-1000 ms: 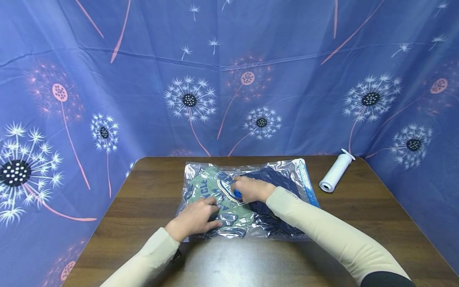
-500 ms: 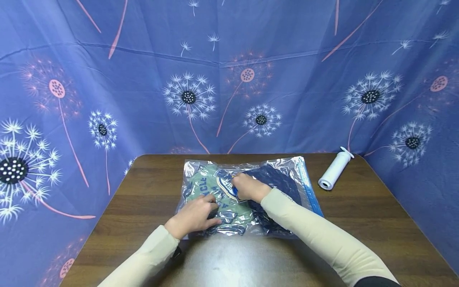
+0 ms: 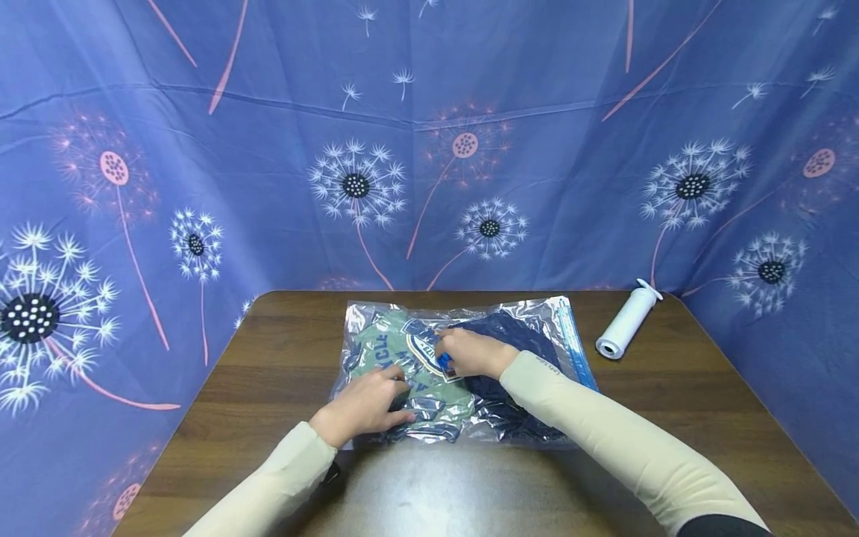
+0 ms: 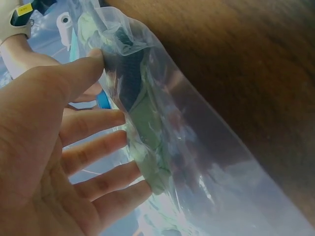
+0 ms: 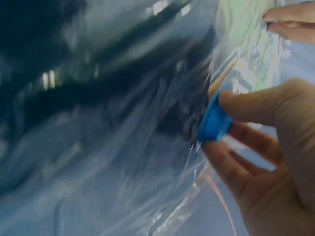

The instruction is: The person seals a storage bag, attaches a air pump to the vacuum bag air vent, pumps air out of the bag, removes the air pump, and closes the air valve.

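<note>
A clear plastic storage bag (image 3: 480,431) lies flat on the table, holding a green printed garment (image 3: 372,356) on the left and a dark navy one (image 3: 537,339) on the right. Near its middle is a round blue valve cap (image 5: 215,120). My right hand (image 3: 473,353) pinches this cap between thumb and fingers, as the right wrist view shows. My left hand (image 3: 365,403) rests on the lower left part of the bag over the green garment. In the left wrist view its fingers (image 4: 101,147) are spread and fairly straight, with the tips touching the plastic.
A white hand pump (image 3: 627,324) with a T-shaped handle lies right of the bag on the wooden table (image 3: 268,358). A blue zip strip (image 3: 579,343) runs along the bag's right edge. Behind the table hangs a blue dandelion-print cloth (image 3: 570,186).
My right hand has turned slightly at the blue valve cap, shifting a little left and then back. The left hand has kept its place on the bag.
</note>
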Demonstrator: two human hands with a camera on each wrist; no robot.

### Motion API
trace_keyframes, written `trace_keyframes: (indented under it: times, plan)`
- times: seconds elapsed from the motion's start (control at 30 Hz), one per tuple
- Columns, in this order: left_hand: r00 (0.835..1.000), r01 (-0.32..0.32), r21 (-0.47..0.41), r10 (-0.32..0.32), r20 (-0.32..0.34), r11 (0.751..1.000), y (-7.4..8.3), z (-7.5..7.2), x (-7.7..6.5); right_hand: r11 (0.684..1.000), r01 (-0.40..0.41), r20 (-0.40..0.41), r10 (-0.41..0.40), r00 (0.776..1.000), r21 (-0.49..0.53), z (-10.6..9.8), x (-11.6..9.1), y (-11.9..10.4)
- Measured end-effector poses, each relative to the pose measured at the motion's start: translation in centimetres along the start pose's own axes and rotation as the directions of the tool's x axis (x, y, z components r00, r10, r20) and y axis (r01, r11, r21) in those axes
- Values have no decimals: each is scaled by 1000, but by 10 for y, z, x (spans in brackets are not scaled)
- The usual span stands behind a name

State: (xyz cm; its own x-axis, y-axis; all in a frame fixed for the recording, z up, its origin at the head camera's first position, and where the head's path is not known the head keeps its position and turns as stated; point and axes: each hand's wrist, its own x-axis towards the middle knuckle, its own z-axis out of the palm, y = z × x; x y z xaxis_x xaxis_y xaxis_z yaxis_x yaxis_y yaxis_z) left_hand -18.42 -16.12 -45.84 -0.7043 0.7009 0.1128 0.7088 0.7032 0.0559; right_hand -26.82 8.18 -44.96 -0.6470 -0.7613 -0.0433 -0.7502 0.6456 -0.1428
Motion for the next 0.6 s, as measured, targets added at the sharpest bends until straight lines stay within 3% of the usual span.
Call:
trace_keyframes:
  times: [0.13, 0.3, 0.4, 0.6]
  plan:
    - [1000, -10, 2, 10, 1, 1000, 0, 0, 0, 999, 50, 19, -50, 999, -4, -3, 1, 5]
    - [1000, -18, -5, 18, -3, 1000, -1, -2, -1, 1000, 24, 15, -24, 1000, 7, -8, 2, 0]
    - [1000, -16, -13, 16, 1, 1000, -1, -2, 1, 1000, -15, -1, 15, 1000, 14, -10, 3, -6]
    - [1000, -4, -13, 4, 14, 1000, 0, -1, 2, 984, -179, -17, 179, 984, 1, -10, 6, -19]
